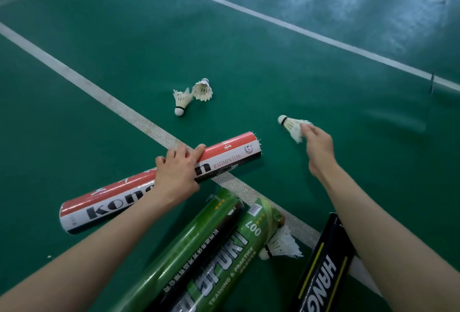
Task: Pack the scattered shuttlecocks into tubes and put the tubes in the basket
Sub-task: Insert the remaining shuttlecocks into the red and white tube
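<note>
left hand (177, 174) grips the red-and-white tube (159, 182) lying on the floor (273, 67); right hand (319, 152) pinches the feathers of a shuttlecock (292, 126) just ahead of it.

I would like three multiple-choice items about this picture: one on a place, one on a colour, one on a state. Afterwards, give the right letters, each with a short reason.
1. Where does the pair of shuttlecocks lie?
A) on the green floor beyond the red and white tube
B) inside that tube
C) on top of that tube

2. Which colour is the tube under the left hand?
A) blue
B) red and white
C) yellow

3. What does the right hand do?
A) lies flat on the floor
B) grips the tube
C) pinches a shuttlecock by its feathers

Answers: 1 A, the pair rests on bare floor past the tube. 2 B, the hand holds a tube with a red band over white. 3 C, its fingers close on the feather skirt.
</note>
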Demonstrator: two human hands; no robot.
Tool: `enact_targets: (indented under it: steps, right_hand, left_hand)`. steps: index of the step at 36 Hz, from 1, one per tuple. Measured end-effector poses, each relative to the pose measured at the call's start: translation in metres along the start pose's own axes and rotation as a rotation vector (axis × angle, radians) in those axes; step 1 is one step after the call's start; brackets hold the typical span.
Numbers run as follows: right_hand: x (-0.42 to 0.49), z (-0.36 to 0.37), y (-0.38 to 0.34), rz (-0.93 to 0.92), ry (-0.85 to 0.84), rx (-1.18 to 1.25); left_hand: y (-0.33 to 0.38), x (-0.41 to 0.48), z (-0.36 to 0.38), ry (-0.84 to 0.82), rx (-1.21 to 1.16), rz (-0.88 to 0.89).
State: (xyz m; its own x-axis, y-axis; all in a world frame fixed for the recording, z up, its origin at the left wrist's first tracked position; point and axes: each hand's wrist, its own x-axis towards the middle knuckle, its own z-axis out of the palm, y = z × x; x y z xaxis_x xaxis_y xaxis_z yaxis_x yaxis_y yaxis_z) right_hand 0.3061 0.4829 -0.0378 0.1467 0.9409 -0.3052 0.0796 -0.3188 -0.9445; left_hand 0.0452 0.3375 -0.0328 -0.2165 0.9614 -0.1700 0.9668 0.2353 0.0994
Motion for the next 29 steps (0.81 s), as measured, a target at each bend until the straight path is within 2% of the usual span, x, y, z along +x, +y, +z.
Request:
enact_targets:
  steps: [4, 10, 13, 17, 24, 29]
  right_hand:
    - [-0.023, -0.003, 0.009, 0.019, -0.096, -0.035]
    - [-0.047, 0.008, 0.023, 0.092, -0.120, -0.272]
    - [-0.057, 0.013, 0.021, 0.050, -0.089, -0.348]
    - [-0.065, 0.019, -0.006, -0.106, -0.012, -0.242]
    - [-0.085, 0.026, -0.042, -0.321, -0.059, -0.153]
    - [-0.097, 0.021, -0.057, -0.334, -0.055, -0.081]
  left_hand:
    - [-0.001, -0.014, 0.005, -0.009, -0.012, -0.006]
    - [0.001, -0.032, 0.006, -0.015, -0.024, -0.003]
    - [-0.003, -0.040, 0.003, -0.012, -0.024, -0.014]
    - [-0.010, -0.051, -0.003, 0.034, -0.026, -0.012]
    - [-0.023, -0.065, -0.014, 0.157, -0.142, -0.022]
    - [-0.027, -0.076, -0.019, 0.216, -0.195, -0.009]
